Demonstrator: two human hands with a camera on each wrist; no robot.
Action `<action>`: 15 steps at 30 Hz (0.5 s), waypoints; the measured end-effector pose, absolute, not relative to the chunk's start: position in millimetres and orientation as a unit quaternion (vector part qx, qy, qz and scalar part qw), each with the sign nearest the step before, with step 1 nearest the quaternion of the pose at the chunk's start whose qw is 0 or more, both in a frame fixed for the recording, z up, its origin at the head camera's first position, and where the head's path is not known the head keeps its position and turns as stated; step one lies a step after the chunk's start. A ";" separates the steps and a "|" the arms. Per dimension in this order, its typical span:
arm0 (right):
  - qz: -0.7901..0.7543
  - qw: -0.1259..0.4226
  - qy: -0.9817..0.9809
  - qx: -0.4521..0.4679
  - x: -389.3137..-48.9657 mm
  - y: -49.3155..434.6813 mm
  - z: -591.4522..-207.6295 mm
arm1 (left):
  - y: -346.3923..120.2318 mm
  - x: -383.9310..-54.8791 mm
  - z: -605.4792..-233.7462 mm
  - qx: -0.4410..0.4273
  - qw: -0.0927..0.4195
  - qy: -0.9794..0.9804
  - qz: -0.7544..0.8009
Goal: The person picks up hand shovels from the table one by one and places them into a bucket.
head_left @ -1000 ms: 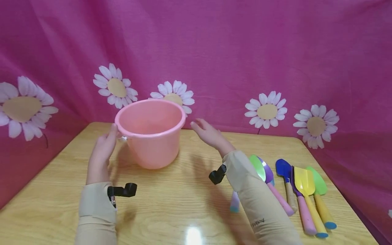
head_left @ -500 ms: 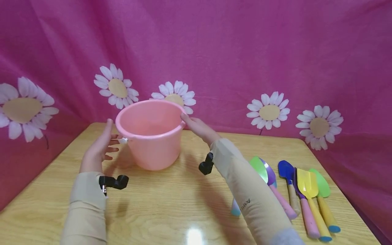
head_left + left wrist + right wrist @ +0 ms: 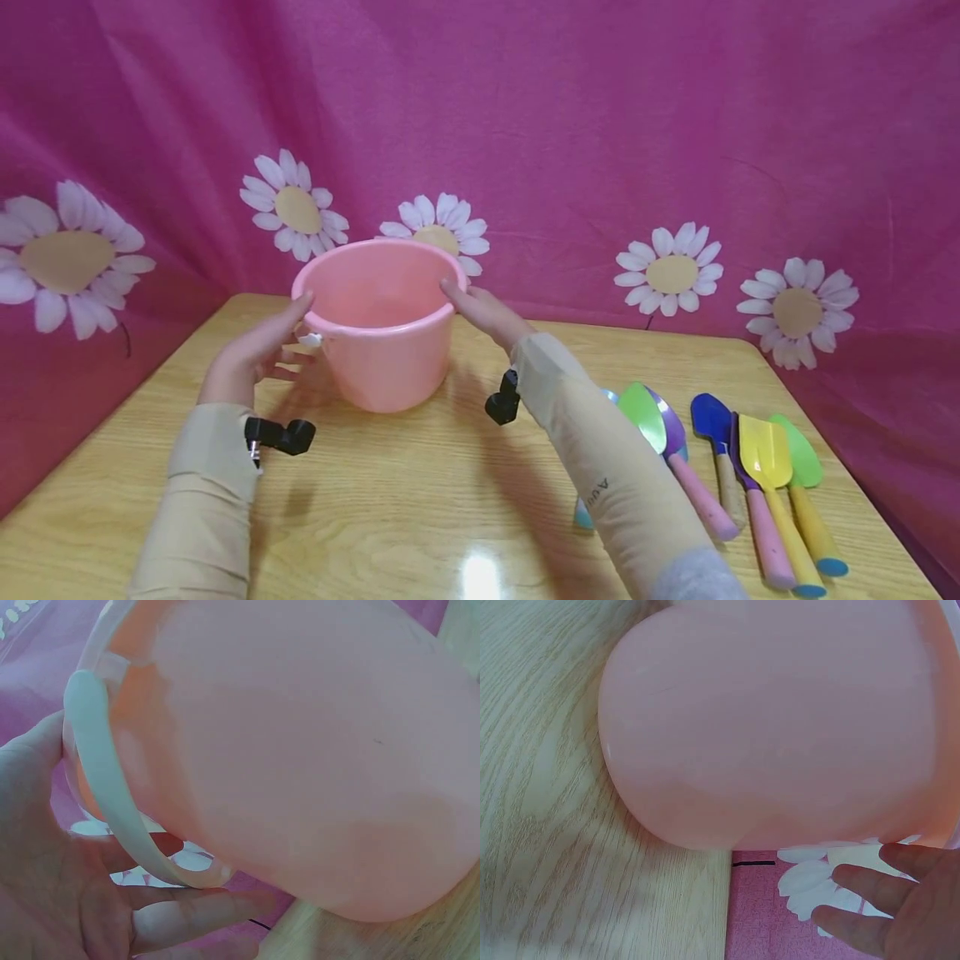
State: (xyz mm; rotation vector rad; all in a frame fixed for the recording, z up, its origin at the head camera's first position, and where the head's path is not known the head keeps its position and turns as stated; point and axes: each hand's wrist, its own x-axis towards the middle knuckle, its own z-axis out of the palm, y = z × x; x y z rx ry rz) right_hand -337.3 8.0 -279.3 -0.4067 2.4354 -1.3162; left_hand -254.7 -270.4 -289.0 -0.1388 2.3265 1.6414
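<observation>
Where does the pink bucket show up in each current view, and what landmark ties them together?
Head: the pink bucket is left of centre.
Left wrist: it fills the centre and right.
Right wrist: it fills the upper centre and right.
Shared landmark: the wooden table.

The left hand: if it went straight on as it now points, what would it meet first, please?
The left hand would most likely meet the pink bucket first; its thumb overlaps the rim in the head view. Depth leaves unclear whether the white handle comes first.
</observation>
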 end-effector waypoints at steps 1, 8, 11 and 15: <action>-0.459 0.171 0.860 -0.142 -336.8 9.5 -279.3 | -269.2 -254.9 -288.3 -0.047 0.147 0.809 0.567; -0.439 0.166 0.869 -0.154 -331.6 21.8 -277.9 | -262.0 -255.2 -284.2 -0.046 0.159 0.829 0.535; -0.430 0.162 0.874 -0.159 -329.0 28.8 -277.9 | -258.9 -254.8 -283.2 -0.042 0.165 0.832 0.527; -0.423 0.157 0.878 -0.159 -323.8 37.7 -277.4 | -253.4 -252.0 -281.9 -0.030 0.167 0.833 0.527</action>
